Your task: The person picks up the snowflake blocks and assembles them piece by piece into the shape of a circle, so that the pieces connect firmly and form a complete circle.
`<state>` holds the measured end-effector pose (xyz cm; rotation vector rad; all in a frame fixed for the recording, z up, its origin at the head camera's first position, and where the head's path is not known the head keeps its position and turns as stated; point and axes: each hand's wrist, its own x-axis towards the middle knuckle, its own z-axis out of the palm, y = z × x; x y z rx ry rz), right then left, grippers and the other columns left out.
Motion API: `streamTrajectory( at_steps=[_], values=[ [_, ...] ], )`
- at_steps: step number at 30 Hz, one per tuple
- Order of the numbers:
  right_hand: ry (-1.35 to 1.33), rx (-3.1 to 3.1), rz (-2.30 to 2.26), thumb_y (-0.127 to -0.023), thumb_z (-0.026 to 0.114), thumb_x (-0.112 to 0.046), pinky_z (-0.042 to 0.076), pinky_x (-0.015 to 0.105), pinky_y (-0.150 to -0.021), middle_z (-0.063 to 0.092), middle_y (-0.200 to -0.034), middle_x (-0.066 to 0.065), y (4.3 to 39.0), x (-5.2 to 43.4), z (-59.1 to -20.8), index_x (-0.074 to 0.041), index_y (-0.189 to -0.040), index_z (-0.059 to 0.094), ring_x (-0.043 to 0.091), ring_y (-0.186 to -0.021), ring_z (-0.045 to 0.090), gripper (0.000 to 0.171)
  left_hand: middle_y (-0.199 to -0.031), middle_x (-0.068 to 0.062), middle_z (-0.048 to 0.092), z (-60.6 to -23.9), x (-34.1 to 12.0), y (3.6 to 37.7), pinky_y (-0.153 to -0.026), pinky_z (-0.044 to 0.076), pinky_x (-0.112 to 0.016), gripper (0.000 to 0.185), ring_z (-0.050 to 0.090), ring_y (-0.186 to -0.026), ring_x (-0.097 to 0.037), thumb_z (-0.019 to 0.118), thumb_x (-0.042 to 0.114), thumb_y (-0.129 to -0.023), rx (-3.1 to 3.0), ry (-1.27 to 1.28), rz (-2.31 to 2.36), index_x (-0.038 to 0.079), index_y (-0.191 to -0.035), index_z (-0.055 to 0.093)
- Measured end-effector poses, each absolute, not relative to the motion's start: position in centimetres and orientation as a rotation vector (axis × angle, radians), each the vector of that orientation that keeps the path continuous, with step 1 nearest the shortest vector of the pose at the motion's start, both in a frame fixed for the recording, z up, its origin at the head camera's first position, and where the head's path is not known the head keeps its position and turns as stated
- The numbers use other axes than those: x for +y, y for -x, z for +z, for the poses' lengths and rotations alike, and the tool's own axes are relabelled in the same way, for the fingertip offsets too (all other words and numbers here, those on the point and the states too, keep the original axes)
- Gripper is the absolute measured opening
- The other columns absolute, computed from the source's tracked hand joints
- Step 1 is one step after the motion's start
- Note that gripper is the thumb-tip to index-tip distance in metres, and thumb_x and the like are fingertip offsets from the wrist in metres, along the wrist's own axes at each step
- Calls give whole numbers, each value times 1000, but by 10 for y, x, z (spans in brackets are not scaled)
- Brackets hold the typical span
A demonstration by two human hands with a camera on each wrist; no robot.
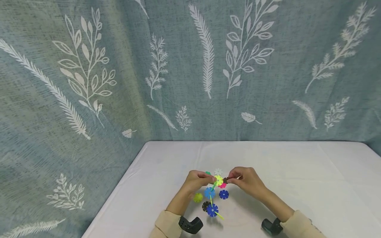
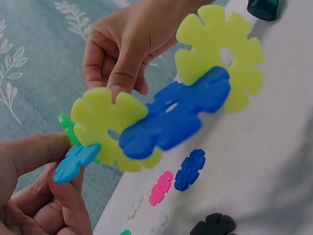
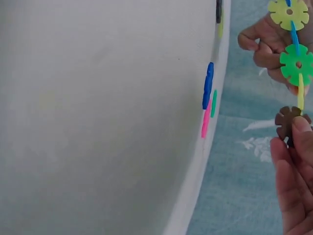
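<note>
**Both hands pinched on a chain of snowflake discs**

Both hands are raised just above the white table (image 1: 297, 172), near its front middle, and a chain of interlocked plastic snowflake discs (image 1: 215, 188) is held between them. The left hand (image 1: 196, 181) is closed by thumb and fingertips on the chain's upper end, where a light blue disc (image 2: 74, 163) and a green disc (image 2: 67, 125) are slotted into a yellow disc (image 2: 100, 122). From that yellow disc a dark blue disc (image 2: 176, 115) runs on to a second yellow disc (image 2: 222, 51). The right hand (image 1: 245, 180) is held just beside the left, and a brown disc (image 3: 289, 121) is pinched between its thumb and fingertips. In the right wrist view the brown disc is seen touching the edge of a thin yellow disc below a green one; whether it is fully slotted in cannot be told.

Loose discs are left lying on the table under and around the hands: a pink disc (image 2: 161, 188), a dark blue one (image 2: 190, 169), a black one (image 2: 213, 225), and white ones (image 1: 218, 171) near the far side. A leaf-patterned grey-blue curtain (image 1: 89, 66) is hung behind the table.
</note>
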<state>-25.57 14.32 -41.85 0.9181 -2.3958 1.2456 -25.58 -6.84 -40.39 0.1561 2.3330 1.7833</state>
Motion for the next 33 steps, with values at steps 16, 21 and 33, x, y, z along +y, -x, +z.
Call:
streamTrajectory(
  at_steps=[16, 21, 33],
  values=[
    [-1156, -2125, 653, -68, 75, 2, 46, 12, -59, 62, -71, -3, 256, 133, -416, -7, -74, 63, 4, -63, 58, 17, -75, -8, 69, -406, -56, 243, -66, 49, -26, 15, 58, -65, -8, 74, 10, -73, 2532, -114, 1778, -4, -77, 70],
    [-1152, -2166, 660, -69, 76, -3, 47, 13, -60, 62, -74, -5, 260, 129, -418, -10, -77, 62, 3, -64, 58, 18, -64, -3, 68, -403, -59, 241, -49, 42, -19, 12, 53, -53, -4, 78, 16, -71, 3033, -377, 1455, 6, -70, 72],
    [-1131, -2302, 1134, -75, 70, 2, 51, 19, -63, 67, -76, 6, 261, 123, -417, -3, -81, 65, 6, -69, 62, 9, -72, -2, 71, -403, -61, 242, -59, 45, -16, 9, 59, -65, -6, 75, 15, -75, 2975, -849, 1388, 7, -77, 74]
  ],
)
